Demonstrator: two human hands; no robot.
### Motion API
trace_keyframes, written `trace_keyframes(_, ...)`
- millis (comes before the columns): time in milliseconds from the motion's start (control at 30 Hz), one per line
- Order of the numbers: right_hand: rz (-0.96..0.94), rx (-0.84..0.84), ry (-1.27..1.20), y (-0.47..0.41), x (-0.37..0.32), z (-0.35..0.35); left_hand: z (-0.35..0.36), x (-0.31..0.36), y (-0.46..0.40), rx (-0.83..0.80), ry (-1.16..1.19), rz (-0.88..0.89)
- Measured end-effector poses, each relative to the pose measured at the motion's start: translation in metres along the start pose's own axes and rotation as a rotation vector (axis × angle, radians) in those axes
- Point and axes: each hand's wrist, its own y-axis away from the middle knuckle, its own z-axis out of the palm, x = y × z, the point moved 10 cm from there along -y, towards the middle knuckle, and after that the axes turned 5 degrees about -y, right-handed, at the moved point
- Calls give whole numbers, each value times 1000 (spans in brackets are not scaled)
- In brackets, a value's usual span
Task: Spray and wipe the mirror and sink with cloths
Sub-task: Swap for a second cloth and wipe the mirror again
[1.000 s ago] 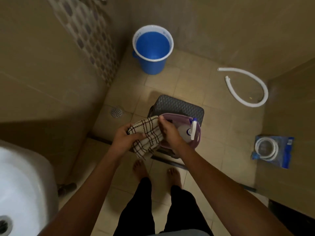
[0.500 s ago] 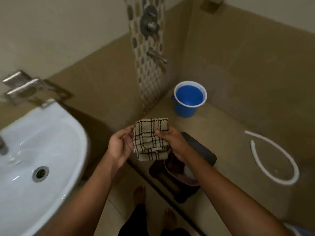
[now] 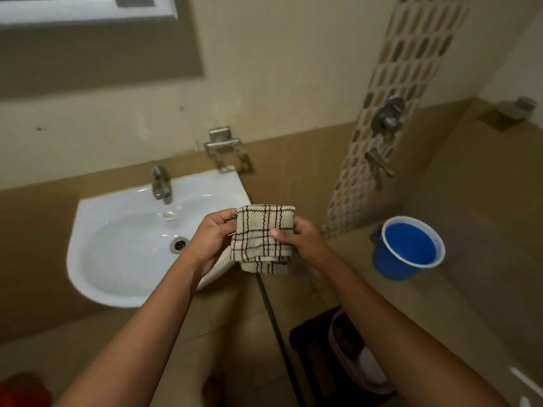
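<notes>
A folded beige cloth (image 3: 262, 236) with dark brown checks hangs between my hands, just right of the white sink (image 3: 117, 254). My left hand (image 3: 213, 239) pinches its left edge and my right hand (image 3: 299, 239) grips its right side with the thumb on top. The sink has a metal tap (image 3: 161, 185) at the back and a drain (image 3: 179, 244) in the bowl. The mirror (image 3: 97, 42) fills the wall at the top left; it reflects a white frame.
A blue bucket (image 3: 407, 248) stands on the floor at the right. A dark stool (image 3: 311, 348) with a purple basin (image 3: 352, 356) sits at the lower right. A metal soap holder (image 3: 227, 151) and shower valves (image 3: 386, 118) are on the wall.
The view has swung up and left from the stool to the sink and mirror. Both hands carried the cloth along and still hold it, now beside the sink's right rim.
</notes>
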Motion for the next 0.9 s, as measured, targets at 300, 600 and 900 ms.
trace_keyframes(300,-95,-192,88,-51,-40,128,-123,63,29,142,-8,150)
trace_keyframes(600,-168,-186,50,-99,-74,250,-244,108,43,145,231,231)
trace_keyframes(900,-210,-288,-77,-112,-104,341,-317,147,48,120,80,324)
